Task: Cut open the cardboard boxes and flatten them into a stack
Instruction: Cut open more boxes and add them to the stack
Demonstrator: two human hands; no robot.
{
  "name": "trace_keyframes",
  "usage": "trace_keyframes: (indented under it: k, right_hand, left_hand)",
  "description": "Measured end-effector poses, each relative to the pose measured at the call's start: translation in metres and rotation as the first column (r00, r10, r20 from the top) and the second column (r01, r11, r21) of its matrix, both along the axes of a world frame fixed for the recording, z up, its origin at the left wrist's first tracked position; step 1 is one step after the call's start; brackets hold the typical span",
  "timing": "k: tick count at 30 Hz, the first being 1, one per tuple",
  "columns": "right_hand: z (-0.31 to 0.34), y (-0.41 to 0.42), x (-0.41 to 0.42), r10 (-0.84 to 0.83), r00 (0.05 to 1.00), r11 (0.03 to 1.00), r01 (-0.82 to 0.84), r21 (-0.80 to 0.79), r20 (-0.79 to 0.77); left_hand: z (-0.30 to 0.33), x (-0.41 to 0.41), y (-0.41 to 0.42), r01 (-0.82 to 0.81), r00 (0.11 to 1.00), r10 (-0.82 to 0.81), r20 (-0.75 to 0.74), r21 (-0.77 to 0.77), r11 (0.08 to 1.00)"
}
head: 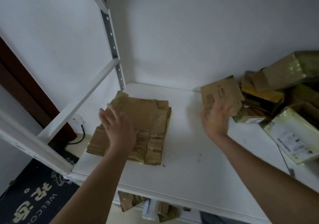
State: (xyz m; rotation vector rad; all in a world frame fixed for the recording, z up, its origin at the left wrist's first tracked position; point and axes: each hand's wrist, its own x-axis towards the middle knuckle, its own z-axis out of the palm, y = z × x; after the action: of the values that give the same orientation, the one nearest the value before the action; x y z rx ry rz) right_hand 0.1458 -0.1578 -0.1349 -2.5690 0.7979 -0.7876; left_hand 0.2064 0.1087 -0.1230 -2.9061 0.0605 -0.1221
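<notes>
Boxes (283, 92), still whole or half opened, lay heaped at the shelf's (186, 154) right edge, against the back wall. A stack (148, 120) of flattened cardboard sat near the shelf's left edge. The left hand (117, 127) rested on the stack, fingers straight and spread, its grip apart. The right hand (215, 118) reached to a small flattened box (221, 92) at the edge of the heap; motion blur hid whether its grip had closed on it.

To do the step well, I judged the left hand should keep the stack pressed flat while the right brought the piece over and squared its edges to those below.

One box label (254, 120) read "3011" upside down. The flattened box bore red print too small to read. A floor mat (41, 194) showed "WELCO".
</notes>
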Motion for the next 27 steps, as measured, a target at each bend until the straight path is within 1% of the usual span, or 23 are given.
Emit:
trace_keyframes:
  k: [2,3,5,6,7,8,9,10,12,13,15,16,17,18,19,20,21,22,23,24,25,26,27]
  right_hand:
    - [0.006,-0.038,0.002,-0.244,0.969,0.962,0.236,0.141,0.047]
    - [0.009,-0.055,0.003,-0.299,0.952,0.928,0.275,0.253,0.064]
    - [0.010,-0.083,0.007,-0.321,0.942,0.852,0.241,0.465,0.100]
    - [0.008,-0.091,0.010,-0.318,0.944,0.816,0.225,0.532,0.089]
    - [0.005,-0.097,0.013,-0.312,0.948,0.798,0.228,0.558,0.057]
    - [0.001,-0.099,0.016,-0.300,0.954,0.794,0.234,0.562,0.027]
    - [-0.001,-0.100,0.019,-0.283,0.959,0.795,0.226,0.562,0.015]
    - [-0.002,-0.100,0.020,-0.261,0.965,0.801,0.201,0.564,0.027]
    - [-0.001,-0.092,0.019,-0.194,0.976,0.824,0.106,0.556,0.101]
    - [0.001,-0.086,0.014,-0.154,0.980,0.841,0.064,0.537,0.125]
    - [0.007,-0.070,-0.004,-0.098,0.982,0.861,0.002,0.509,0.162]
    - [0.011,-0.060,-0.016,-0.097,0.973,0.849,-0.029,0.528,0.209]
    - [0.014,-0.050,-0.031,-0.124,0.956,0.802,-0.060,0.594,0.265]
    - [0.017,-0.040,-0.047,-0.178,0.933,0.706,-0.101,0.701,0.314]
    - [0.020,-0.029,-0.065,-0.241,0.906,0.555,-0.165,0.815,0.348]
    - [0.022,-0.019,-0.083,-0.288,0.889,0.374,-0.239,0.896,0.357]
    - [0.022,-0.009,-0.102,-0.309,0.887,0.204,-0.291,0.935,0.343]
    - [0.021,-0.001,-0.119,-0.313,0.894,0.062,-0.318,0.946,0.321]
    - [0.017,0.007,-0.136,-0.309,0.902,-0.055,-0.335,0.941,0.304]
    - [0.013,0.014,-0.151,-0.295,0.910,-0.128,-0.341,0.931,0.292]
    - [0.008,0.020,-0.164,-0.280,0.919,-0.158,-0.330,0.930,0.278]
    - [0.002,0.027,-0.175,-0.256,0.936,-0.110,-0.278,0.954,0.243]
    - [-0.004,0.032,-0.184,-0.218,0.958,0.037,-0.182,0.983,0.186]
  left_hand:
    - [0.000,0.000,-0.012,0.003,1.000,-0.003,-0.001,0.035,0.999]
    - [-0.001,0.001,-0.014,0.021,1.000,-0.021,-0.014,0.018,1.000]
    - [-0.005,0.004,-0.017,0.105,0.994,-0.106,-0.030,-0.058,0.993]
    - [-0.010,0.005,-0.019,0.161,0.986,-0.166,-0.036,-0.111,0.981]
    - [-0.016,0.003,-0.020,0.217,0.972,-0.231,-0.047,-0.213,0.953]
    - [-0.022,-0.001,-0.022,0.253,0.953,-0.297,-0.067,-0.368,0.895]
    - [-0.027,-0.005,-0.022,0.255,0.927,-0.359,-0.112,-0.514,0.819]
    - [-0.034,-0.009,-0.022,0.242,0.893,-0.414,-0.178,-0.585,0.774]
    - [-0.045,-0.013,-0.019,0.230,0.837,-0.439,-0.327,-0.517,0.824]
    - [-0.048,-0.013,-0.018,0.236,0.833,-0.419,-0.362,-0.453,0.860]
    - [-0.041,-0.015,-0.019,0.241,0.857,-0.365,-0.363,-0.343,0.908]
    - [-0.033,-0.018,-0.023,0.242,0.874,-0.338,-0.350,-0.291,0.926]
    - [-0.024,-0.023,-0.028,0.238,0.883,-0.325,-0.339,-0.274,0.932]
    - [-0.016,-0.029,-0.035,0.222,0.887,-0.337,-0.315,-0.349,0.911]
    - [-0.008,-0.036,-0.043,0.192,0.889,-0.366,-0.276,-0.501,0.844]
    - [0.002,-0.045,-0.050,0.132,0.885,-0.398,-0.241,-0.690,0.712]
    - [0.012,-0.054,-0.057,0.039,0.873,-0.431,-0.231,-0.845,0.533]
    - [0.023,-0.064,-0.065,-0.092,0.856,-0.457,-0.244,-0.939,0.331]
    - [0.030,-0.074,-0.073,-0.242,0.835,-0.469,-0.287,-0.958,0.156]
    - [0.033,-0.083,-0.079,-0.395,0.802,-0.481,-0.353,-0.919,0.015]
    - [0.034,-0.092,-0.085,-0.508,0.756,-0.510,-0.410,-0.859,-0.064]
    - [0.033,-0.100,-0.090,-0.564,0.717,-0.547,-0.433,-0.821,-0.089]
    - [0.031,-0.108,-0.096,-0.580,0.682,-0.588,-0.436,-0.812,-0.071]
